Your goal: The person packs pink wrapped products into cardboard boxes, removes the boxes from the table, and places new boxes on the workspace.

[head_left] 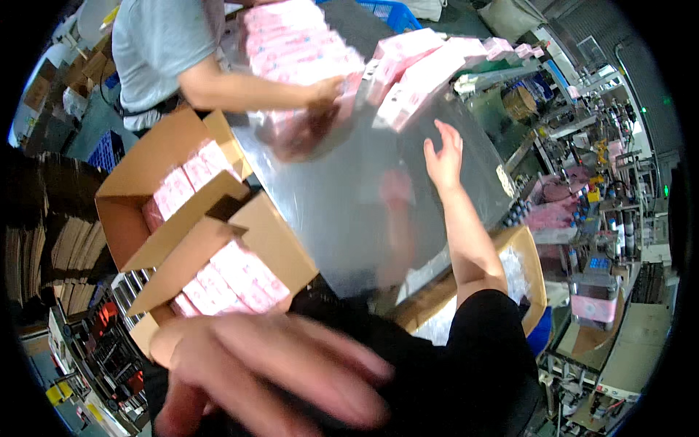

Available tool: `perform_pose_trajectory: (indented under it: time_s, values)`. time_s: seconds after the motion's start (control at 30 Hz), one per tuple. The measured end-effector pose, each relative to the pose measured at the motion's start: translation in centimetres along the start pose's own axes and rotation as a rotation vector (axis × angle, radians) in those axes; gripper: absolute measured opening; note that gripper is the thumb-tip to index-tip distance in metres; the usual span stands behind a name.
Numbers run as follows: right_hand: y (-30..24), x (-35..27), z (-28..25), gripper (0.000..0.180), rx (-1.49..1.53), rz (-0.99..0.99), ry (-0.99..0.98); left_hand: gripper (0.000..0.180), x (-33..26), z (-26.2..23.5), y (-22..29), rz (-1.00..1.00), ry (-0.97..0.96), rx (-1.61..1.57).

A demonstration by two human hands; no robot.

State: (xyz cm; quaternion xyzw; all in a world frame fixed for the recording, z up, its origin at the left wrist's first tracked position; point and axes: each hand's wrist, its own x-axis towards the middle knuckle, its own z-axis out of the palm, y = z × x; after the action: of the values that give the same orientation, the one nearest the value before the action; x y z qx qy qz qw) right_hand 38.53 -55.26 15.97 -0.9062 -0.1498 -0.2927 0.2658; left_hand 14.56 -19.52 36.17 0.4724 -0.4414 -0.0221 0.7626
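My right hand (445,156) reaches over the metal table (357,197), its fingers spread and nothing in them. Just beyond it, pink-and-white packs (431,71) lie at the table's far end, apart from the fingertips. Large and smeared close to the camera, my left hand (280,368) has its fingers stretched out, with nothing seen in them. Behind it stands an open cardboard carton (277,244) holding several pink packs (229,282); the left hand overlaps its lower part. Whether the hand touches the carton cannot be told.
Across the table, a co-worker's hand (325,93) is at stacked pink packs (295,51). A second carton (120,226) with packs stands at left. Near my right elbow is a cardboard box (537,280) with clear plastic inside. Machinery (590,182) lines the right side.
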Motion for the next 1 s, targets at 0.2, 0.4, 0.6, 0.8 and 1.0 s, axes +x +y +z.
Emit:
perform_pose_trajectory:
  time_s: [0.2,0.4,0.6,0.8,1.0]
  values:
    - [5.2,17.5,9.9,0.058,-0.200,0.103,-0.042,0.053,-13.3,-1.8,-7.3,-0.767,0.698,-0.103]
    - [5.4,26.7,16.2,0.063,-0.396,0.261,-0.532,0.031,-14.8,-3.0,-7.5,-1.075,0.851,0.222]
    - [4.1,22.1,15.5,0.067,-0.328,0.021,-0.658,0.033,-10.2,-7.9,-11.3,-1.115,0.490,0.520]
    - [7.6,16.8,7.8,0.076,-0.118,0.330,-0.089,0.052,3.5,-18.3,-24.9,-0.686,0.291,1.049]
    - [9.2,12.9,12.9,0.070,1.154,0.886,-0.545,0.059,13.7,-25.3,-37.6,-0.669,0.515,0.915]
